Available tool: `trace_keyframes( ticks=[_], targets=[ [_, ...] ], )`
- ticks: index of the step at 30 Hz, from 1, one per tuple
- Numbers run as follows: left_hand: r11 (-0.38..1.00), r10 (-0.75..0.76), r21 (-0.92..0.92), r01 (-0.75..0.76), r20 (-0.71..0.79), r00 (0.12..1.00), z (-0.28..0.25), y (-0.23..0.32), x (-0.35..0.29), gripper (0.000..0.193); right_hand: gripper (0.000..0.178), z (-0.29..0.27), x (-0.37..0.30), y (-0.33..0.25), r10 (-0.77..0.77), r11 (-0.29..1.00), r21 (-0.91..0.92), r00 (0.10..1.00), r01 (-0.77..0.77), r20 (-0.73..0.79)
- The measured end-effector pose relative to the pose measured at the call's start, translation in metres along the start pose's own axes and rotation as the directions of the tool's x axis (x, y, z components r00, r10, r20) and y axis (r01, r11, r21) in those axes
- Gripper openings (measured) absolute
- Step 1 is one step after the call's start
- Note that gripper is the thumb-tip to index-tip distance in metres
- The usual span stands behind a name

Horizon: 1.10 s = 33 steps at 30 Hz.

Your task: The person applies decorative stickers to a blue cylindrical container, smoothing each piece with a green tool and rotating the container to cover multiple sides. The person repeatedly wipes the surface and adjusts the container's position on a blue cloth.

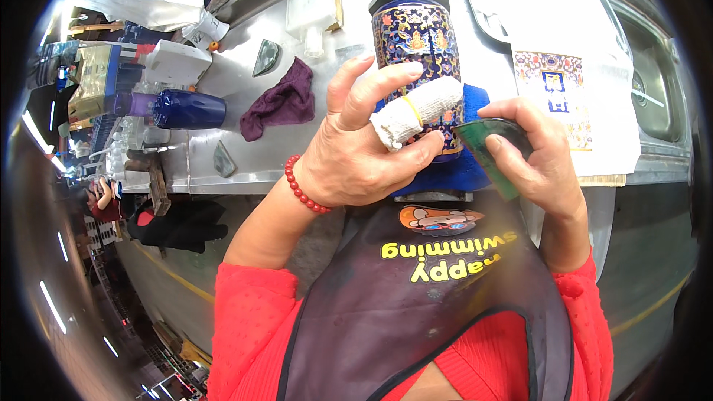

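Head view: the left hand (353, 160), fingers spread with one wrapped in white, lies over the patterned blue bottle (416, 41), neck pointing far; the right hand (542, 160) pinches a green triangular scraper (476, 144) just right of its near end. Probably the pattern is being smoothed; another stroke would want a steady bottle and flat blade. The steel worktop (260, 165) offers room left, before the purple cloth (286, 98); a printed sheet (573, 115) limits the right.

The bottle (416, 37) is partly hidden by the left hand (356, 152), the scraper (476, 137) by the right hand (541, 160); sheet (609, 37) and apron (356, 312) are cut off above and below, and a distant person (106, 197) is too small to resolve.
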<state>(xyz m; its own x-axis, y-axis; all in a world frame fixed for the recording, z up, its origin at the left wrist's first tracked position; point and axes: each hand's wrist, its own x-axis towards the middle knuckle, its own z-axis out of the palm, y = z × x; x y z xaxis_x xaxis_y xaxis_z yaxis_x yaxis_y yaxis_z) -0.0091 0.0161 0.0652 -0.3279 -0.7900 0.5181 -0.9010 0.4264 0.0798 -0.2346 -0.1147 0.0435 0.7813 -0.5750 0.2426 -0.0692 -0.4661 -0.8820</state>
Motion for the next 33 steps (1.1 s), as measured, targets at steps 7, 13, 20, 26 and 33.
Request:
trace_keyframes(
  ticks=[7, 13, 20, 26, 33],
  targets=[
    [0.998, -0.034, -0.059, 0.034, -0.002, 0.999, 0.0009, -0.0019, -0.0013, 0.022, 0.027, -0.0032, -0.0022, 0.0027, 0.046, 0.999, 0.013, 0.998, -0.047, 0.051],
    [0.996, -0.057, -0.070, 0.057, 0.003, 0.998, 0.0009, -0.0017, -0.0036, 0.027, 0.027, -0.0012, -0.0001, 0.0041, 0.035, 0.999, 0.007, 0.997, -0.036, 0.064],
    [0.997, -0.049, -0.060, 0.049, 0.006, 0.999, 0.0018, -0.0015, -0.0044, 0.027, 0.026, 0.0005, 0.0008, 0.0043, 0.046, 0.997, 0.054, 0.996, -0.050, 0.075],
    [0.997, -0.050, -0.065, 0.049, -0.005, 0.999, 0.0034, -0.0015, -0.0058, 0.027, 0.026, 0.0010, 0.0004, 0.0046, 0.099, 0.991, 0.078, 0.991, -0.106, 0.086],
    [0.998, -0.043, -0.044, 0.043, 0.001, 0.999, 0.0040, -0.0022, -0.0078, 0.033, 0.026, 0.0024, 0.0009, 0.0045, 0.078, 0.994, 0.075, 0.995, -0.083, 0.069]
  ],
)
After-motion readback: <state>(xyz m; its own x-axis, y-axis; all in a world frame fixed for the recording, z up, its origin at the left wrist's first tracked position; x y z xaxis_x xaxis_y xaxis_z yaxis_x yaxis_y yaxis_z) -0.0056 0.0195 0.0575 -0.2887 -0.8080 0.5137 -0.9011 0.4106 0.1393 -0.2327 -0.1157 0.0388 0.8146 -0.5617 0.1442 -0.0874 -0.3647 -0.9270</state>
